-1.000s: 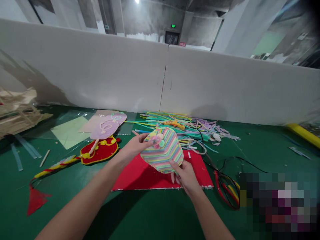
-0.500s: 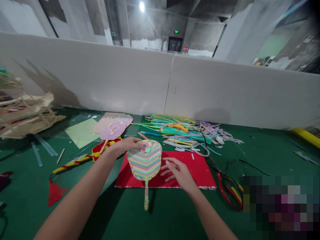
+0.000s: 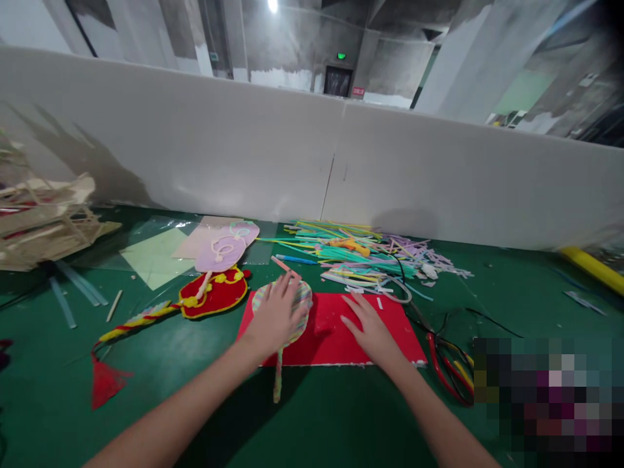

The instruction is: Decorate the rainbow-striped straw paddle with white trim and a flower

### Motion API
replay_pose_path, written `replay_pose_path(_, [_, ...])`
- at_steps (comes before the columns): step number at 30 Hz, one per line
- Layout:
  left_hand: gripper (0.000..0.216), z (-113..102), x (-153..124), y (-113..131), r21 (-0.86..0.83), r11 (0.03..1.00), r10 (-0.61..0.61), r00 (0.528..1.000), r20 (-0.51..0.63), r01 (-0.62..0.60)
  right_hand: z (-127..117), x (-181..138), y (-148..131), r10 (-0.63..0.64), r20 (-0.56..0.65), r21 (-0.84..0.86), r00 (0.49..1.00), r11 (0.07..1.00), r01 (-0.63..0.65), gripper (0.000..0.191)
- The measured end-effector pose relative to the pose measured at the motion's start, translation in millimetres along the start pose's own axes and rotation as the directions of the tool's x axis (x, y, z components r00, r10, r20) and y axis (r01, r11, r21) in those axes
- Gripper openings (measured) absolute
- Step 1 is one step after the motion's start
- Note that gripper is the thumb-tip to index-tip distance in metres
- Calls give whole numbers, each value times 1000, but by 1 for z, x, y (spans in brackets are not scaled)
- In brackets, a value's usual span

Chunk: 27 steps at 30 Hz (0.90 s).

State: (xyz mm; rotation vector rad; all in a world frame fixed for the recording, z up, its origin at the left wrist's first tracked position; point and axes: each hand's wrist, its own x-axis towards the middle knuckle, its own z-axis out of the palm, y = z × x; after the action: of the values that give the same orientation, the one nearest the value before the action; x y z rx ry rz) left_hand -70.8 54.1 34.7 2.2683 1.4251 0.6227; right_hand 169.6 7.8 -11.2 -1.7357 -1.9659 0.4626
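Observation:
A hand fan [image 3: 305, 311] with a pastel striped face and a wrapped handle lies on a red sheet [image 3: 331, 348], its handle pointing toward me. Over the fan's face rests my left hand [image 3: 275, 313], fingers spread, covering much of the stripes. Whether it presses on the fan I cannot tell. My right hand [image 3: 371, 330] is at the right part of the red sheet, fingers apart and holding nothing. Left of the fan lies a red fan [image 3: 221, 298] with yellow trim, a twisted handle and a red tassel [image 3: 107, 388]. A purple fan [image 3: 224, 252] partly overlaps it.
Behind the red sheet lie many coloured strips [image 3: 341, 250] with an orange tool [image 3: 351, 246] among them. Red-handled pliers [image 3: 446, 374] and a black cable are at right. A wooden model [image 3: 43, 224] stands far left; a white partition [image 3: 244, 149] closes the back.
The striped fan has been lowered onto the red sheet. My left hand has gone from its upper edge to lying across its face. My right hand has moved slightly right, away from it.

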Motion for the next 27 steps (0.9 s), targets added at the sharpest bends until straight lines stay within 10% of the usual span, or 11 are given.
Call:
replay_pose_path(6, [66,47,-25,0,295,943,135,987,84,-154,14,8,-11,7,68,-225,998,974,9,50])
replay_pose_path(17, [54,52,-26,-6,432,869,240,969,58,-241,-10,58,20,-68,-220,-161,973,986,32,28])
replay_pose_path(27, [53,54,-36,-4,541,797,301,953,28,-267,-5,93,34,-118,-242,-270,963,962,50,10])
